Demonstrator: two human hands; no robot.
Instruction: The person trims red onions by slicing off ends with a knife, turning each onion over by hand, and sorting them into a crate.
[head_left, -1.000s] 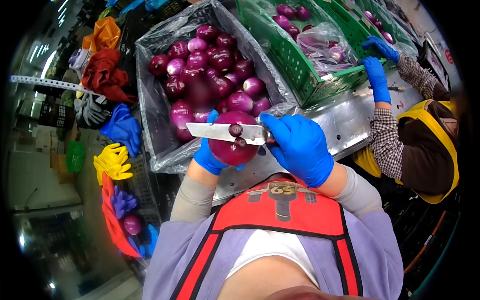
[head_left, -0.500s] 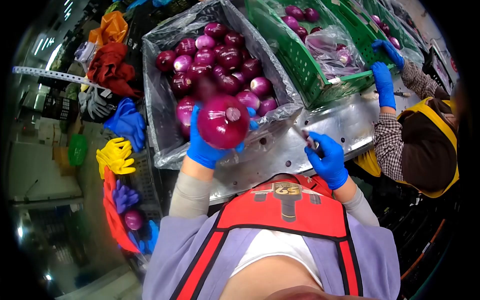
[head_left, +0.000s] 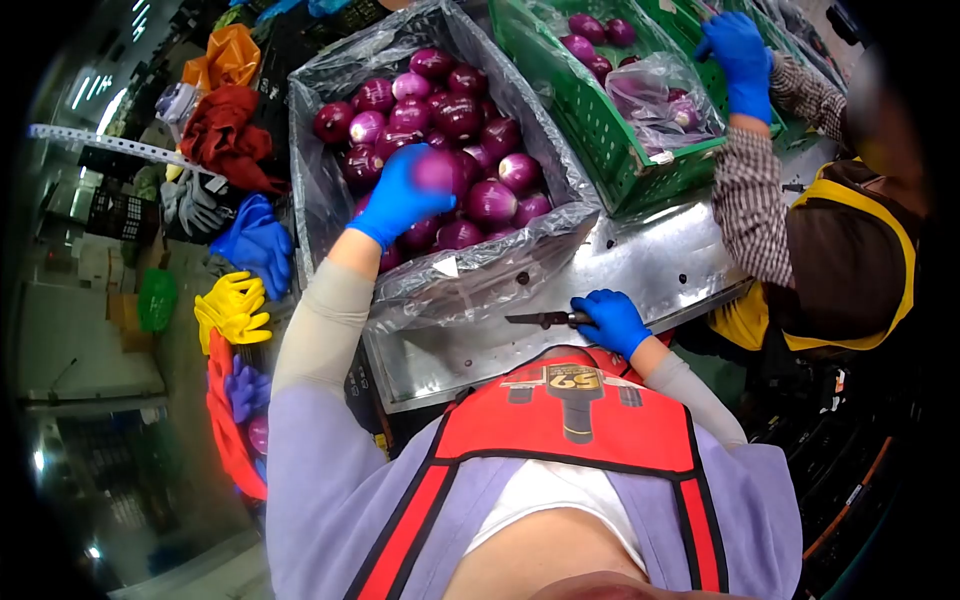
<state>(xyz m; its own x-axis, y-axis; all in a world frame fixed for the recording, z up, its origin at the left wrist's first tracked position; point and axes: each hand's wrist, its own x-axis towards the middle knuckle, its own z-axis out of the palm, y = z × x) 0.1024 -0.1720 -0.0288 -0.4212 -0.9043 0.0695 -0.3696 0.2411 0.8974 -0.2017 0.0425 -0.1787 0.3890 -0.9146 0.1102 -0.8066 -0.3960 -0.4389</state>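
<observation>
My left hand (head_left: 403,197), in a blue glove, is over the lined crate (head_left: 335,270) with its fingers around a red onion (head_left: 436,172). Many more red onions (head_left: 492,202) lie in the crate beneath and around it. My right hand (head_left: 612,322), also gloved in blue, grips the dark handle of a knife (head_left: 545,319) low over the metal table (head_left: 430,365). The blade points left, near the front edge of the crate's plastic liner.
A green crate (head_left: 640,180) with onions and a plastic bag stands right of the lined crate. At the right, a co-worker's gloved hand (head_left: 740,65) reaches over another green crate. Yellow gloves (head_left: 232,308), blue gloves (head_left: 255,245) and red cloth (head_left: 225,135) hang at the left.
My left hand has moved up and forward over the crate with the onion. My right hand and the knife have moved away from the onion, lower over the table. The co-worker's arm has shifted upward.
</observation>
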